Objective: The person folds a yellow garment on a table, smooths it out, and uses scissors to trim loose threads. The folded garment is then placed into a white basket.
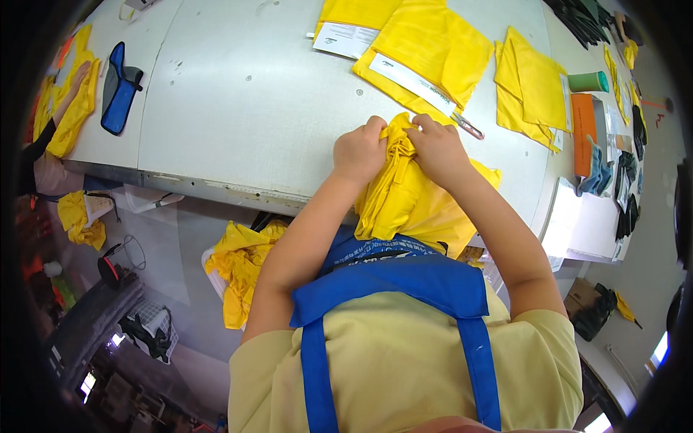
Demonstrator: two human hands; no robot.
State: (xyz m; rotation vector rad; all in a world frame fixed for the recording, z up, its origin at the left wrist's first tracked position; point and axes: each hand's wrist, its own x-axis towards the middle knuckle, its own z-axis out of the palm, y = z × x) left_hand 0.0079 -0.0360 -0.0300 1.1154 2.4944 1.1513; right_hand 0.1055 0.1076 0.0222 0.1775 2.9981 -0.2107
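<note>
A bunched yellow garment (393, 195) hangs over the table's near edge, against my blue apron (390, 289). My left hand (361, 153) pinches its gathered top from the left. My right hand (439, 150) grips the same folds from the right, fingers curled into the fabric. Exactly what kind of garment it is, the folds hide. Just beyond my right hand lies a small pair of scissors (469, 126), at the edge of a stack of folded yellow garments (426, 54) with white printed sheets.
Another folded yellow stack (533, 90) is at the right, near a green roll (588, 81) and an orange box (585, 133). A blue and grey item (123, 90) lies far left, by a co-worker's arm (68, 101). Below the pale table (238, 108) stands a bin of yellow fabric (242, 263).
</note>
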